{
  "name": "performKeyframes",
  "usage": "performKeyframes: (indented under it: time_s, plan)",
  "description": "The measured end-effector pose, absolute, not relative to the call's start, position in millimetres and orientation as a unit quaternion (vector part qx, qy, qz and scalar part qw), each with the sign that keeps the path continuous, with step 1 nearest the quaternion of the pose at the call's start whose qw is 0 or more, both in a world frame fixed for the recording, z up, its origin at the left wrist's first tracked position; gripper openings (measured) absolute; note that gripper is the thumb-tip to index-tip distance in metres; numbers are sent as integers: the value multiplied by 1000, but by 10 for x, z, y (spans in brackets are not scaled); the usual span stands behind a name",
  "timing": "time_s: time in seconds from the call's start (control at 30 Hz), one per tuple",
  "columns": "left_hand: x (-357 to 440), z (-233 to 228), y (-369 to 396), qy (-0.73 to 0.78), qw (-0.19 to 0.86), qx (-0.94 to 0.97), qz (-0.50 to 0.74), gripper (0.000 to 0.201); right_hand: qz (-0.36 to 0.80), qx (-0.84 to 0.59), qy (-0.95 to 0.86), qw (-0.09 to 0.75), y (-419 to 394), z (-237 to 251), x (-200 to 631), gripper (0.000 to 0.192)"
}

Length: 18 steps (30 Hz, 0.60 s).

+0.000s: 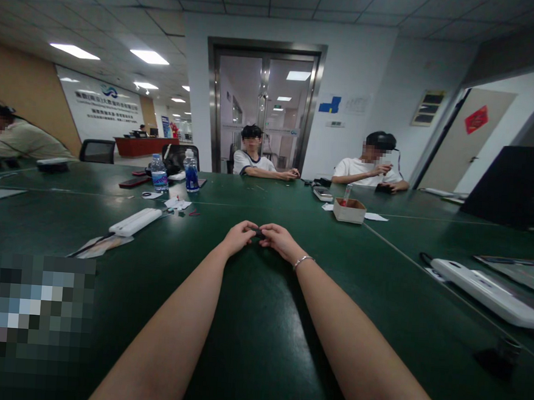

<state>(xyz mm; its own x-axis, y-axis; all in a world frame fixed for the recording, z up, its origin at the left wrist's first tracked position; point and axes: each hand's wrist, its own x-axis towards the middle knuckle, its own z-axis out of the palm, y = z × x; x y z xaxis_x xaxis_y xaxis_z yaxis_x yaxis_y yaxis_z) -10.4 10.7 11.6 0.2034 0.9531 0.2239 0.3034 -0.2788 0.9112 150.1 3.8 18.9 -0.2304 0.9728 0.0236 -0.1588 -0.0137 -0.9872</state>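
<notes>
Both hands' fingers, left hand and right hand, pinch one small dark object between meeting tips just above the tabletop, seemingly light and stiff, best gripped at its ends; farther left one white power strip, beyond it two water bottles, far right one cardboard box.

Even, fairly bright light falls from the ceiling panels and throws a soft sheen on the dark green table — the wide lens bows the edges, the far wall blurs slightly, and faces and the lower left corner are pixelated.
</notes>
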Motion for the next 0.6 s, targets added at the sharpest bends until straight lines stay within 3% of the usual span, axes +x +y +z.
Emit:
performKeyframes:
  time_s: [0.6]
  plan:
    - [-95,139,107,446,420,666,426,24,595,-381,-517,483,54,162,1508,10]
